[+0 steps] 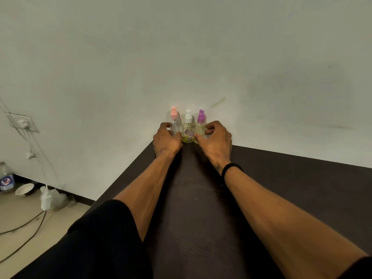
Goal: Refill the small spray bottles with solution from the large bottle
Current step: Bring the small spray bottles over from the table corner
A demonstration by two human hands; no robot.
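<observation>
Both hands on the row of three small spray bottles, centre frame, far corner of the dark table [281, 178].

I see the pink-cap bottle [175, 122], white-cap bottle [188, 129] and purple-cap bottle [200, 124] standing upright, side by side against the wall [181, 47]. Left hand [166, 140] has its fingers curled round the pink-cap bottle, covering its lower body; right hand [216, 140] is curled round the purple-cap bottle, base hidden. I can't tell if either bottle is lifted or only touched. Middle bottle is partly covered by both thumbs; purple print on it is too blurred to read. Fill levels unreadable. Black wristband [231, 168] on right wrist. Lower left of frame: a clear plastic jar [6, 179] on the floor, cut by the edge, a bowl [25, 189] and cables [26, 228]. I can't identify the large bottle with any confidence.
</observation>
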